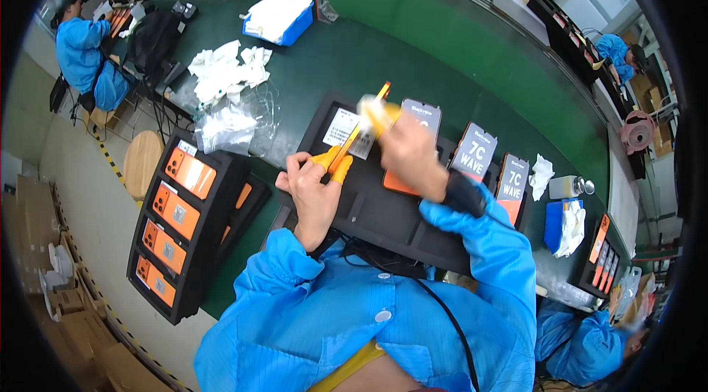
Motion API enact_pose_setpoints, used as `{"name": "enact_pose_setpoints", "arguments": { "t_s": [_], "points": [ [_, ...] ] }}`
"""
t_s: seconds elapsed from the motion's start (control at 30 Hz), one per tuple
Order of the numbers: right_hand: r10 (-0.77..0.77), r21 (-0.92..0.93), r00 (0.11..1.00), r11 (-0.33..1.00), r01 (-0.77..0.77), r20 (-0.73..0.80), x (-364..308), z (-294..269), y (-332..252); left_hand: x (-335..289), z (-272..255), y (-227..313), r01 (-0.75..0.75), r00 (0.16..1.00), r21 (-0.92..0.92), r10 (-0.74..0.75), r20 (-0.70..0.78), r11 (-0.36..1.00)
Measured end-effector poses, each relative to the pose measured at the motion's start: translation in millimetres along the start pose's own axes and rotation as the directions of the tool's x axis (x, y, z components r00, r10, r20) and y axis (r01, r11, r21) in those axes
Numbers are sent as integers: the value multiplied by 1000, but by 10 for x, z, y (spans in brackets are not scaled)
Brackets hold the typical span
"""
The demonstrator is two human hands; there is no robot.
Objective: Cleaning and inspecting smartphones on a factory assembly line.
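My left hand (pixel 310 191), with yellow finger cots on its fingertips, is closed around the lower end of a slim orange phone (pixel 350 144) held edge-on above a black foam tray (pixel 380 209). Against the phone's upper part, my right hand (pixel 414 154) grips a white cloth (pixel 371 107); it wears yellow finger cots too, and motion blurs its fingertips. A dark band circles my right wrist. In the tray's right part sit orange phones with grey printed film, among them a middle one (pixel 473 150) and a far-right one (pixel 511 181). My right hand partly covers another.
At left, a second foam tray (pixel 193 259) holds several orange phones. Crumpled white wipes (pixel 221 71), clear plastic bags (pixel 230 126) and a blue bin of cloths (pixel 301 28) lie beyond. A bottle (pixel 565 187) and another blue bin (pixel 553 226) stand right. Co-workers sit around.
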State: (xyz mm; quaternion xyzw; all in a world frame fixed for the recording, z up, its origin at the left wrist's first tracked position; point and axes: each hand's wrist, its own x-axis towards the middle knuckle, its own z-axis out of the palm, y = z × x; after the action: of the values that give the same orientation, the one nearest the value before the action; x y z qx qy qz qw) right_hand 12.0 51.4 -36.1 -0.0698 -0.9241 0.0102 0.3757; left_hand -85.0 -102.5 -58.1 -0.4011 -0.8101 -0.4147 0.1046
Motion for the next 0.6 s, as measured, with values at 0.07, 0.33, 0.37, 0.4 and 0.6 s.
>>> {"name": "enact_pose_setpoints", "arguments": {
  "t_s": [0.07, 0.33, 0.37, 0.4, 0.6],
  "points": [
    [-223, 148, 974, 963, 227, -42, -151, 86, -262, -2, -18, -24, -1, 999, -29, 2, 35, 1000],
    [49, -65, 994, 996, -56, -98, 200, -21, 337, 256, -210, 9, -123, 956, 108, 88, 281, 987],
    [53, -65, 995, 996, -58, -83, 197, -21, 372, 330, -235, 47, -185, 925, 100, 139, 354, 978],
    [48, -45, 995, 998, -52, -82, 211, -15, 366, 426, -264, 78, -178, 885, 82, 123, 448, 981],
    [117, 30, 979, 993, -113, -167, 161, 85, 372, 970, -79, 224, -280, 802, 33, 215, 557, 959]
  ]
}}
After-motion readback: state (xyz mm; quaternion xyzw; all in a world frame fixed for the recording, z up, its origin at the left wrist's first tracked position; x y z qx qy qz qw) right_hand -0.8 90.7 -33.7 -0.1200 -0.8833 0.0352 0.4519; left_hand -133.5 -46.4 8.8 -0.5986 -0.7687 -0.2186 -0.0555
